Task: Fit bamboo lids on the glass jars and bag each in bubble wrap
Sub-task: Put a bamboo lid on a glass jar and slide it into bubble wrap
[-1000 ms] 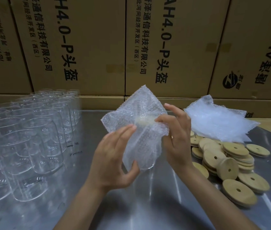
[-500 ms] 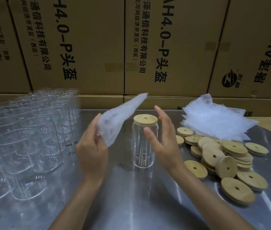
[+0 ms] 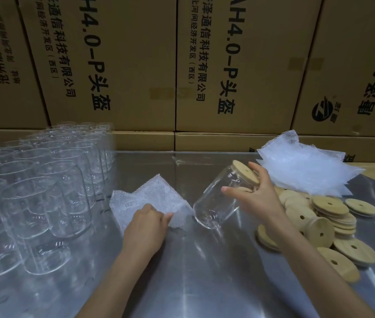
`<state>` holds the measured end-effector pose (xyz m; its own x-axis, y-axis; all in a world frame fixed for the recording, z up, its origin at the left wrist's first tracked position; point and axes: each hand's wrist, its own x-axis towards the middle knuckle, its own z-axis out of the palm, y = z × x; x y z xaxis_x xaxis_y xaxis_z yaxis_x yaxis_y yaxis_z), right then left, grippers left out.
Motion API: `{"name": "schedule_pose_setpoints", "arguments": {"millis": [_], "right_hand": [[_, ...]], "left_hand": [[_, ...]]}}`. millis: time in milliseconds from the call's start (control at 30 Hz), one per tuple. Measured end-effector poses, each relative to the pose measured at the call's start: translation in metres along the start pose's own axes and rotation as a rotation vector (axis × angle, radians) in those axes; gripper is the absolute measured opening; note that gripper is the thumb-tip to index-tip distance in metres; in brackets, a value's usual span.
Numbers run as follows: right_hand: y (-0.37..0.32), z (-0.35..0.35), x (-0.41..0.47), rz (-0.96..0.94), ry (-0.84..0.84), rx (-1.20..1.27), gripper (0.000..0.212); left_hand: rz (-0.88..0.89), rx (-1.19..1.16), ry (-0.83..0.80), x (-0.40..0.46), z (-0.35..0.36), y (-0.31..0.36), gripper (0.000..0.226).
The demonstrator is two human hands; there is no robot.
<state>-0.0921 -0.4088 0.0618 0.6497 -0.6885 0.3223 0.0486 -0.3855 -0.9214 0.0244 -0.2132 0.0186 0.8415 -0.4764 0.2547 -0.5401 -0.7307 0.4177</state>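
Steel table: empty jars, bamboo lids, bubble bags.

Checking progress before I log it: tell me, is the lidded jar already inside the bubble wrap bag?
No: the right hand holds the lidded jar tilted, bare, beside the bubble wrap bag.

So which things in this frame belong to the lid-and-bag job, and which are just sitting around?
Part of the job:
- lidded jar, tilted, gripped by the right hand
- bubble wrap bag flat on the table, under the left hand
- empty glass jars
- loose bamboo lids
- pile of bubble wrap bags

Just there:
- cardboard boxes behind the steel table
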Motion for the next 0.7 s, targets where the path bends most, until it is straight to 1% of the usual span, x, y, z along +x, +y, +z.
{"name": "schedule_pose_setpoints", "arguments": {"millis": [67, 100, 167, 200, 300, 367, 433, 467, 500, 533, 567, 600, 633, 667, 700], "right_hand": [[0.002, -0.011, 0.002, 0.128, -0.035, 0.140, 0.079], [0.003, -0.014, 0.002, 0.185, -0.061, 0.237, 0.075], [0.004, -0.015, 0.001, 0.269, -0.131, 0.438, 0.073], [0.004, -0.014, 0.001, 0.302, -0.170, 0.534, 0.067], [0.002, -0.009, -0.003, 0.376, -0.322, 0.786, 0.029], [0.002, -0.002, -0.008, 0.390, -0.424, 0.854, 0.019], [0.003, 0.004, -0.012, 0.394, -0.473, 0.810, 0.008], [0.002, 0.007, -0.015, 0.395, -0.472, 0.758, 0.008], [0.002, 0.010, -0.017, 0.396, -0.460, 0.709, 0.013], [0.001, 0.012, -0.018, 0.394, -0.437, 0.674, 0.025], [0.001, 0.014, -0.019, 0.384, -0.408, 0.649, 0.042], [0.001, 0.015, -0.019, 0.370, -0.377, 0.626, 0.059], [0.001, 0.016, -0.019, 0.354, -0.345, 0.602, 0.070], [0.002, 0.017, -0.020, 0.335, -0.308, 0.586, 0.074], [0.004, 0.018, -0.020, 0.318, -0.272, 0.581, 0.070]], "left_hand": [[-0.035, -0.111, 0.012, 0.001, -0.001, -0.002, 0.053], [-0.065, -0.161, 0.040, 0.001, -0.001, -0.002, 0.049], [-0.123, -0.278, 0.126, 0.003, 0.001, -0.003, 0.035], [-0.141, -0.344, 0.173, 0.003, 0.001, -0.003, 0.030], [-0.161, -0.544, 0.278, 0.007, 0.000, -0.002, 0.025], [-0.150, -0.638, 0.295, 0.009, -0.001, 0.000, 0.027], [-0.153, -0.743, 0.300, 0.011, -0.002, 0.000, 0.026], [-0.168, -0.795, 0.307, 0.011, -0.003, 0.000, 0.023], [-0.191, -0.841, 0.316, 0.012, -0.004, 0.000, 0.019], [-0.211, -0.877, 0.330, 0.012, -0.005, 0.000, 0.014], [-0.217, -0.908, 0.351, 0.012, -0.006, 0.000, 0.010], [-0.205, -0.921, 0.380, 0.011, -0.007, 0.002, 0.008], [-0.171, -0.905, 0.418, 0.009, -0.009, 0.004, 0.008], [-0.122, -0.872, 0.458, 0.007, -0.011, 0.008, 0.009], [-0.073, -0.842, 0.495, 0.004, -0.012, 0.012, 0.012]]}}
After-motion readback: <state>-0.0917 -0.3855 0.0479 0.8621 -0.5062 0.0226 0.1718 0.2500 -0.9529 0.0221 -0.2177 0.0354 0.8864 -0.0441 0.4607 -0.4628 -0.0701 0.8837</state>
